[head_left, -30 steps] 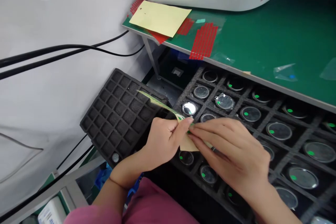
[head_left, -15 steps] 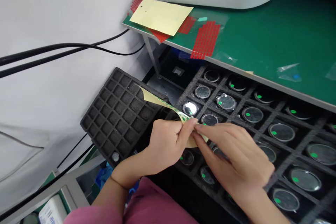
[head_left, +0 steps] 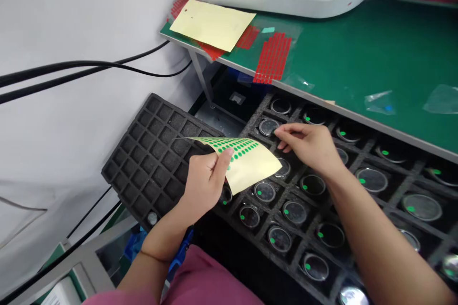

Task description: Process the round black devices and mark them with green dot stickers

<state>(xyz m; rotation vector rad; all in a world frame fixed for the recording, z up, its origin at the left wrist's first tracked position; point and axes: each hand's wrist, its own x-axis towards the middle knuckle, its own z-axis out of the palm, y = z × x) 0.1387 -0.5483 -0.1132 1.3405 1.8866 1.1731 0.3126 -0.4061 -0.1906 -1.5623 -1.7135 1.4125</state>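
Observation:
My left hand (head_left: 204,182) pinches the edge of a pale yellow sheet of green dot stickers (head_left: 255,167) between thumb and fingers. The sheet bends and hangs over part of a dark foam tray (head_left: 264,229). In the tray's square cells sit round, glassy discs with metal-looking rims, many bearing a green dot. My right hand (head_left: 308,147) has thumb and forefinger pinched together at the right rim of one disc (head_left: 267,127) in the upper left of the tray. Whatever lies between those fingertips is too small or hidden to make out.
Left of my hands lies a second foam tray (head_left: 157,140), with one small round piece (head_left: 152,218) in a corner cell. A green bench (head_left: 336,57) overhangs behind, carrying red sticker strips (head_left: 274,58), a yellow sheet (head_left: 214,24) and a white machine (head_left: 286,2). Black cables (head_left: 89,64) cross the wall.
My right hand has left the sticker sheet and moved up to a disc in the tray. My left hand keeps the sheet, which has opened out, showing its rows of green dots.

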